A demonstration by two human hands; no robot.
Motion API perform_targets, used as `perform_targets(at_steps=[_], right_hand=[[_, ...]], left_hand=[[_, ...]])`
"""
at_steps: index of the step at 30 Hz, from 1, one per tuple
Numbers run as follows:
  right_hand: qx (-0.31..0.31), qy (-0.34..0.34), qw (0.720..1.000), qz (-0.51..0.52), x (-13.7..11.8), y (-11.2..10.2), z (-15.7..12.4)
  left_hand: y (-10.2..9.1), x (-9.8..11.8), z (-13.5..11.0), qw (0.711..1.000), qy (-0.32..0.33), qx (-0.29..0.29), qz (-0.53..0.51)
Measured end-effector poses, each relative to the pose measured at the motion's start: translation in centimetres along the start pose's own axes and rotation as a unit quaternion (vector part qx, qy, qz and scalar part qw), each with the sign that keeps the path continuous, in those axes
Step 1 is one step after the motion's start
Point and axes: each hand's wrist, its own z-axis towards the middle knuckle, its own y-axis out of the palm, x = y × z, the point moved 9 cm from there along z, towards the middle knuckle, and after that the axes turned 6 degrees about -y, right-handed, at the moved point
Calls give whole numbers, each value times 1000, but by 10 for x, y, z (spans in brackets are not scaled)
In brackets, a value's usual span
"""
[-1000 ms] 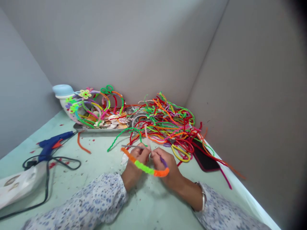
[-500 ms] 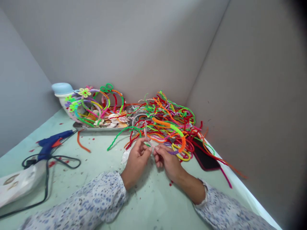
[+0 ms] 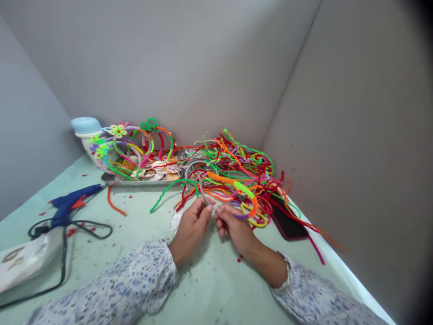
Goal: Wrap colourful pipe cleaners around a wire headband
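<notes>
Grip closed: left hand (image 3: 191, 230) and right hand (image 3: 235, 228) pinch a grey pipe cleaner (image 3: 203, 192) upright at the fingertips; an orange-and-green pipe cleaner (image 3: 233, 182) arcs over the tangled pile (image 3: 237, 158), just far of them.

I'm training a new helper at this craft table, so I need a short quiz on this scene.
1. Multiple choice: what do the left hand and right hand pinch between them? A) a pale pipe cleaner B) a black cord C) a seashell
2. True or false: the black phone lies to the right of the hands, with pipe-cleaner strands across it.
3. Short answer: what blue tool lies on the table to the left of the metal tray?

Key: 1. A; 2. True; 3. A hot glue gun.
</notes>
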Motion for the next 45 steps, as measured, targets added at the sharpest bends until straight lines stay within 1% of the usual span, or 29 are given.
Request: perform_targets(at_steps=[4, 8, 12, 16, 19, 21, 25, 32, 37, 40, 45], right_hand=[[-8, -3, 1000, -5, -3, 2, 0], [-1, -14, 1000, -25, -7, 2, 0], [28, -19, 997, -65, -7, -2, -2], [32, -69, 988, -134, -16, -2, -6], [36, -109, 977, -178, -24, -2, -9], [42, -125, 970, -205, -27, -1, -11], [44, -145, 957, -246, -29, 1, -14], [43, -152, 947, -278, -33, 1, -16], [39, -168, 939, -298, -38, 4, -18], [38, -175, 934, -309, -40, 4, -19], [36, -175, 933, -313, -40, 5, -19]], left_hand=[[0, -1, -1, 1000, -6, -3, 12], [-5, -1, -2, 998, -2, 26, 52], [-9, -2, -1, 995, -3, 53, 90], [-15, -4, 1, 988, -9, 84, 128], [-17, 0, 2, 985, 11, 94, 144], [-20, 0, 3, 984, 16, 101, 143], [-21, -9, 7, 986, -9, 94, 135], [-18, -16, 10, 991, -11, 83, 108], [-21, -13, 8, 985, 0, 104, 137], [-20, -9, 7, 982, 12, 103, 160], [-22, -11, 8, 980, 11, 111, 166]])
